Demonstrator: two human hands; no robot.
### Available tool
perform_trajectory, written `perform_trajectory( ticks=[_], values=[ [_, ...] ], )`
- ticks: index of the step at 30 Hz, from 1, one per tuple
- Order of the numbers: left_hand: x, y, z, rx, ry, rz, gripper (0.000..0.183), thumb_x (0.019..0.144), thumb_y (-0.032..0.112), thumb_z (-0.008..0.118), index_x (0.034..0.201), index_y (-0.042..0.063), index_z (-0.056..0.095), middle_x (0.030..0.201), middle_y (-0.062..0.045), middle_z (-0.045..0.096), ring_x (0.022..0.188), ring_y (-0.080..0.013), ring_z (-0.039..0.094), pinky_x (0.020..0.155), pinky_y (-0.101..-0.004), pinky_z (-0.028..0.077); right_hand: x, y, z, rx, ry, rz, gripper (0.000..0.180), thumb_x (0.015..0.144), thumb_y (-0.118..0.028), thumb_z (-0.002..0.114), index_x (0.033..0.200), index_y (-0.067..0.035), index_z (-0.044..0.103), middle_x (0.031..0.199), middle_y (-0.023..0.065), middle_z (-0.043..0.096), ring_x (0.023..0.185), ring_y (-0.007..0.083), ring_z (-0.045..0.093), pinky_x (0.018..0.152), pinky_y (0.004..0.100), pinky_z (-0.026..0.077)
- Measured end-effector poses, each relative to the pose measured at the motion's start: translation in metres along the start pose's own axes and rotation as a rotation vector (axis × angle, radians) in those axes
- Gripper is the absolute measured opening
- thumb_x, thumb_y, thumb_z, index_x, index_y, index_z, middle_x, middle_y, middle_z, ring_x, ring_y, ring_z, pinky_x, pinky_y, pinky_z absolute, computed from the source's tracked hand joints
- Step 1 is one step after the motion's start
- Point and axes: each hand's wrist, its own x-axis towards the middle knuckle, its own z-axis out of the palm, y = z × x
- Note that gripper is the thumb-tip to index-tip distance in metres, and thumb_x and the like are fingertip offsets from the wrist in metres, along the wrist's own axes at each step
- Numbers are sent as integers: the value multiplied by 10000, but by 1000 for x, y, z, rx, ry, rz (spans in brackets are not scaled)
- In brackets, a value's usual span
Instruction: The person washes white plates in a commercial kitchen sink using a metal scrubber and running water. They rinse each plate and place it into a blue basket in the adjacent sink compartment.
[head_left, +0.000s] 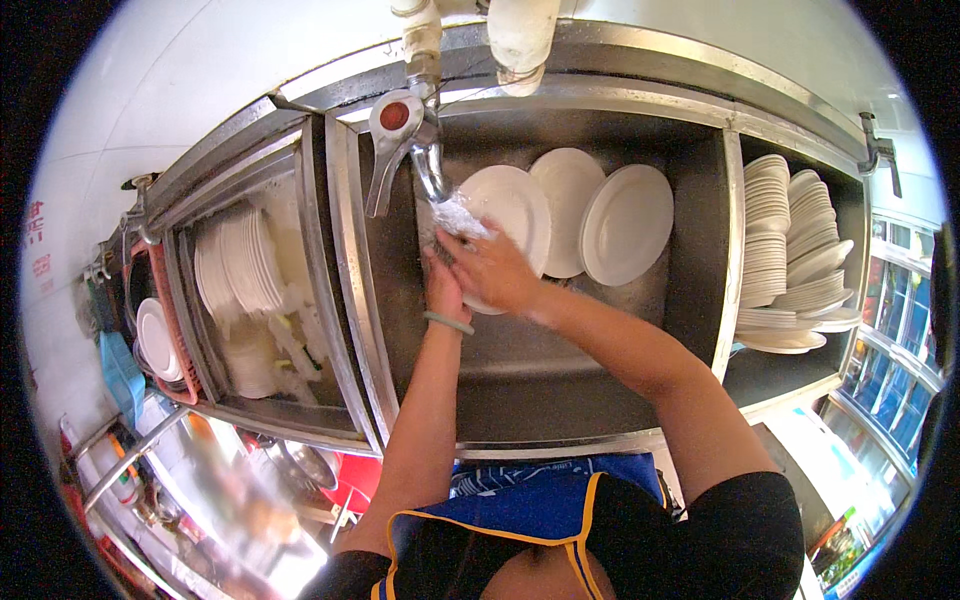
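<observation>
Water runs from a metal tap (427, 172) with a red-marked lever into the middle steel sink basin (540, 405). Under the stream, my right hand (499, 270) lies across the fingers of my left hand (446, 289), and motion blurs both. A pale green bangle (448, 322) circles the left wrist. Whether anything is held between the palms is hidden. Just behind the hands rests a white oval plate (517, 199); part of a white rim (484, 304) shows below my right hand. Two more white plates, one at the back (566, 180) and one to the right (628, 225), overlap nearby.
Stacked white plates (238, 259) stand in cloudy water in the left basin (341, 300). The right basin (795, 390) holds several plate stacks (765, 225). A red basket (169, 322) with plates sits far left. A thick white pipe (521, 37) hangs behind the sink.
</observation>
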Motion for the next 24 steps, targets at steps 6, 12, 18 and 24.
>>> perform_trajectory(
  ticks=[6,12,18,24],
  values=[
    [13,-10,1,-60,54,-156,649,1020,557,319,1385,39,454,1342,-116,554,1222,-262,543,1010,-392,458,14,39,11,-203,94,106,587,885,-151,540,1449,-76,399,1473,206,411,1380,372,368,1136,514,301],
    [39,-15,-7,-204,-3,-118,693,997,610,306,1391,60,456,1376,-101,538,1213,-274,559,1003,-416,478,-39,0,2,-60,-262,140,437,861,-170,559,1287,-74,558,1346,163,534,1163,348,549,1049,475,399],
    [37,-28,-16,-109,-3,-238,646,989,569,409,1394,70,473,1359,-109,559,1169,-277,595,999,-404,497,3,91,-3,20,265,380,348,950,-233,549,1258,-73,579,1292,140,562,1199,282,521,1031,369,400],
    [21,-44,-10,-972,-361,-857,417,947,410,526,1211,102,621,1131,-80,676,1048,-254,647,816,-455,577,-4,19,17,837,572,637,368,941,-236,602,1239,-35,523,1198,134,564,1126,229,519,1007,349,401]
  ],
)
